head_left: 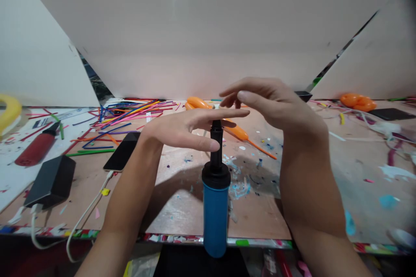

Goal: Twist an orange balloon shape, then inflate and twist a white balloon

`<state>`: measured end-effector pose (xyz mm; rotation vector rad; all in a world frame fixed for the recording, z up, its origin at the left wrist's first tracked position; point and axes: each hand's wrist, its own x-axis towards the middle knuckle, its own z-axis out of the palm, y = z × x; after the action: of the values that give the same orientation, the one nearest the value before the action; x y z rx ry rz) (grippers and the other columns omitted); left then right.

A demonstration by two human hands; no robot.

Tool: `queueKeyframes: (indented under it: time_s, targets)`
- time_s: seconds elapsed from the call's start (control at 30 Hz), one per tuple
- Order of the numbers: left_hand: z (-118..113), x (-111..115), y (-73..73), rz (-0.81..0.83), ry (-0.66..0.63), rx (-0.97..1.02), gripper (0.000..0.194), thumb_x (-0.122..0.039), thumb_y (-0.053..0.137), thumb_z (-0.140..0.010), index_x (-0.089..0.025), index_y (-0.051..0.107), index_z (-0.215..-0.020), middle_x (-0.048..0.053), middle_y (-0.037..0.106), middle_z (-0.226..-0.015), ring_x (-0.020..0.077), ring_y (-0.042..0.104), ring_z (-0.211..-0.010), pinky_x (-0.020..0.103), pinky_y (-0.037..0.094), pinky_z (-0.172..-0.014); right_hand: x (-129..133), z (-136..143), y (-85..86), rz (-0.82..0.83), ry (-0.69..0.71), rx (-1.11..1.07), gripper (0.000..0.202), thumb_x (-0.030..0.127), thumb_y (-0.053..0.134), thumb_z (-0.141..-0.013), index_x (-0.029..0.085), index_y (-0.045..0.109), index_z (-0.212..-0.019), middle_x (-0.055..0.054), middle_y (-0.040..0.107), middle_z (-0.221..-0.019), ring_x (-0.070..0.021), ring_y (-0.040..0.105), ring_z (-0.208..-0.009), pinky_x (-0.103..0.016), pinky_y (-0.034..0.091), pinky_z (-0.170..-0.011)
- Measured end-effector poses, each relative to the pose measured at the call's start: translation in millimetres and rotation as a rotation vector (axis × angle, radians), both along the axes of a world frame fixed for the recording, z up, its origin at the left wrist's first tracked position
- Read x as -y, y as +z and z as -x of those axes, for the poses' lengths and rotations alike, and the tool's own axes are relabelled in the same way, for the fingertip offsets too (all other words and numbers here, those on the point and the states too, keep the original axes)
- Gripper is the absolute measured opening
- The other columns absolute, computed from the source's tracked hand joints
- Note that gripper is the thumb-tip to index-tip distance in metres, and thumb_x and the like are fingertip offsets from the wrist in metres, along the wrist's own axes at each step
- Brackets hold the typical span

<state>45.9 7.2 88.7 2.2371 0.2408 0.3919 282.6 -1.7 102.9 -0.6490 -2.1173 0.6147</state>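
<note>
A blue hand pump (215,212) with a black collar and black nozzle stands upright at the near table edge, between my forearms. My left hand (185,130) hovers flat over the nozzle tip, fingers stretched out to the right, nothing in it. My right hand (269,104) is just to the right and slightly higher, fingers loosely extended toward the left, also holding nothing. Behind the hands an orange long balloon (238,131) lies on the table, partly hidden by them.
Several thin uninflated balloons (123,117) lie scattered at back left. A black phone (121,151) with a white cable, a black power bank (50,180) and a red pump (37,147) sit left. Orange balloons (357,101) lie at back right. White boards (208,30) stand behind.
</note>
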Motion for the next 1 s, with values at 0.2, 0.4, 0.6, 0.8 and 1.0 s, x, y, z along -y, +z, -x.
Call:
queueKeyframes:
  time_s: [0.2, 0.4, 0.6, 0.8, 1.0]
  targets:
    - [-2.6, 1.8, 3.0, -0.089, 0.034, -0.075, 0.073, -0.046, 0.074, -0.083, -0.034, 0.048, -0.149, 0.005, 0.046, -0.158, 0.0305, 0.045, -0.145, 0.042, 0.047, -0.114, 0.1, -0.3, -2.2, 0.106, 0.103, 0.087, 0.027, 0.041, 0.057, -0.097, 0.029, 0.078, -0.109, -0.002, 0.076, -0.109, -0.0193, 0.069, -0.103, -0.032, 0.056, -0.089]
    - [6.3, 7.7, 12.3, -0.132, 0.043, -0.119, 0.060, -0.040, 0.072, -0.085, -0.034, 0.056, -0.142, 0.004, 0.055, -0.151, 0.0259, 0.055, -0.135, 0.034, 0.055, -0.101, 1.9, 0.3, -0.3, 0.117, 0.087, 0.044, 0.026, 0.041, 0.059, -0.095, 0.027, 0.081, -0.098, -0.002, 0.077, -0.095, -0.0185, 0.071, -0.092, -0.032, 0.057, -0.084]
    - [15.4, 8.2, 14.4, -0.264, 0.399, -0.009, 0.018, -0.032, 0.063, -0.091, -0.019, 0.073, -0.097, 0.005, 0.076, -0.097, 0.0160, 0.070, -0.089, 0.026, 0.055, -0.079, 1.5, 2.5, -1.3, 0.082, 0.092, 0.079, 0.023, 0.023, 0.061, -0.089, 0.026, 0.080, -0.103, -0.002, 0.078, -0.102, -0.0180, 0.071, -0.097, -0.034, 0.056, -0.092]
    - [1.2, 8.8, 7.1, -0.376, 0.629, 0.084, 0.015, -0.027, 0.064, -0.087, -0.015, 0.073, -0.088, 0.003, 0.074, -0.083, 0.0125, 0.067, -0.077, 0.022, 0.051, -0.070, 2.2, 1.6, -2.6, 0.061, 0.026, 0.105, 0.024, 0.020, 0.064, -0.086, 0.025, 0.079, -0.104, -0.003, 0.078, -0.102, -0.0191, 0.071, -0.098, -0.035, 0.056, -0.092]
    - [-0.8, 11.5, 5.4, -0.441, 0.741, 0.210, 0.020, -0.036, 0.071, -0.084, -0.016, 0.074, -0.082, 0.003, 0.068, -0.069, 0.0113, 0.060, -0.061, 0.023, 0.046, -0.055, 8.8, 1.6, 1.3, 0.089, 0.084, 0.115, 0.022, 0.023, 0.066, -0.087, 0.025, 0.078, -0.105, -0.002, 0.077, -0.104, -0.0177, 0.071, -0.100, -0.033, 0.056, -0.093]
